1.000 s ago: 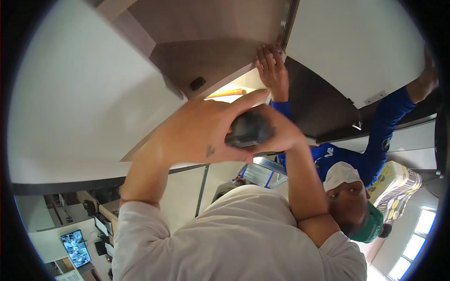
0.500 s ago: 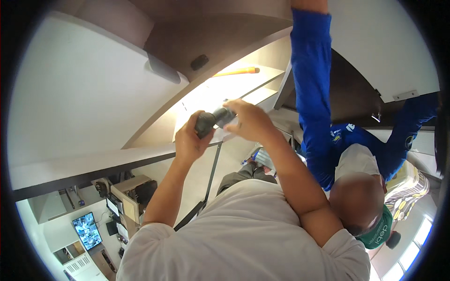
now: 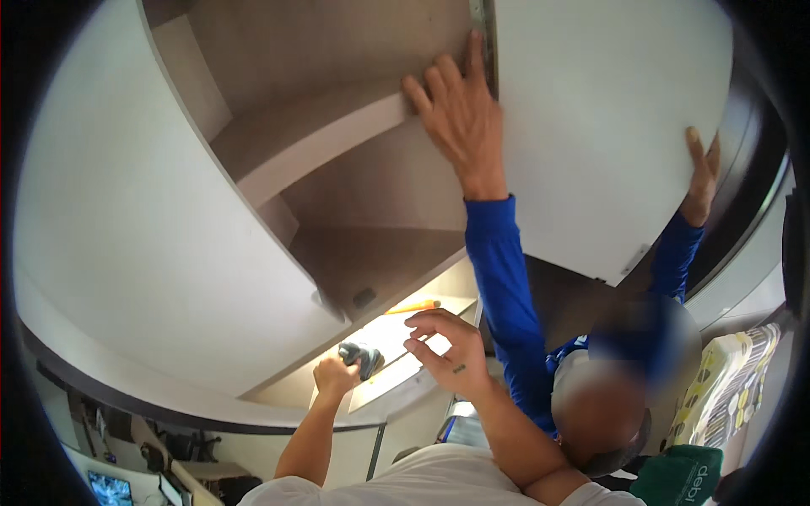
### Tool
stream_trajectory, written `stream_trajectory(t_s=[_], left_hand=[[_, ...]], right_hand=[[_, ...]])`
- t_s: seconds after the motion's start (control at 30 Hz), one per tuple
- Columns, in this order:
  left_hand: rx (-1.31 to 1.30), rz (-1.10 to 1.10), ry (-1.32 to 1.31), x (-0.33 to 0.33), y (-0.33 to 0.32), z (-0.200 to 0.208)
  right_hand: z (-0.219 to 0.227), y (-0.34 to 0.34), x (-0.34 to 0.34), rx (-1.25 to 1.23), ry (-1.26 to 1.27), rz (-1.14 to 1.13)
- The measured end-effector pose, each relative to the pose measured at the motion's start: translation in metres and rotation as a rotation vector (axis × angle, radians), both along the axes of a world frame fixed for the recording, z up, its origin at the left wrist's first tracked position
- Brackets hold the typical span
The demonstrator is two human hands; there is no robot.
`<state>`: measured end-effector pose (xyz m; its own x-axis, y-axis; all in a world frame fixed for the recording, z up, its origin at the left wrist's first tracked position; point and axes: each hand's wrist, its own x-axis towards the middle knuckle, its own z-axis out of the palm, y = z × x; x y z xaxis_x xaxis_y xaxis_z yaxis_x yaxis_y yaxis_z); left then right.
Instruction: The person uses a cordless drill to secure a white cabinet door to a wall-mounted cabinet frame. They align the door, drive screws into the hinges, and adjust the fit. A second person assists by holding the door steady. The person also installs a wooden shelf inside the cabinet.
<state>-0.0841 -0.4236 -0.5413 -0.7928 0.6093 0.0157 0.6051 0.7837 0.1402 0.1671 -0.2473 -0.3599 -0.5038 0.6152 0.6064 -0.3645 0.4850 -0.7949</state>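
Note:
My left hand (image 3: pixel 336 378) is closed round the grip of a dark grey cordless drill (image 3: pixel 361 358), held below the cabinet shelf. Just right of it, my right hand (image 3: pixel 451 352) is raised, thumb and fingers curved apart with nothing visible between them. Above my hands is an open cabinet (image 3: pixel 308 156) with a shelf. A co-worker in blue sleeves has one hand (image 3: pixel 464 114) at the cabinet's upright edge, by a metal hinge strip. The co-worker's other hand (image 3: pixel 702 177) grips the far edge of a white door (image 3: pixel 599 126).
Another white door (image 3: pixel 152 219) fills the left side. A small dark piece (image 3: pixel 364 298) lies on the cabinet bottom. Beyond my hands, an orange bar-shaped object (image 3: pixel 413 307) rests on a lit surface. The co-worker's head (image 3: pixel 603 405) is close on my right.
My view has tilted up, bringing the cabinet, white door and co-worker's hands into sight. My right hand has come away from the drill, which stays in my left hand.

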Motion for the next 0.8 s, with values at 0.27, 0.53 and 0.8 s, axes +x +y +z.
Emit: stream_trajectory(t_s=[0.27,0.53,0.8], left_hand=[[0.105,-0.049,-0.173,-0.022,0.020,0.005],[0.067,-0.082,-0.100,-0.051,0.033,0.028],[0.084,-0.085,-0.098,-0.059,0.066,0.024]], right_hand=[[0.053,0.007,0.022,0.064,0.100,-0.114],[0.100,-0.080,-0.083,0.159,0.271,0.195],[0.063,-0.077,-0.116,0.068,0.127,0.300]])
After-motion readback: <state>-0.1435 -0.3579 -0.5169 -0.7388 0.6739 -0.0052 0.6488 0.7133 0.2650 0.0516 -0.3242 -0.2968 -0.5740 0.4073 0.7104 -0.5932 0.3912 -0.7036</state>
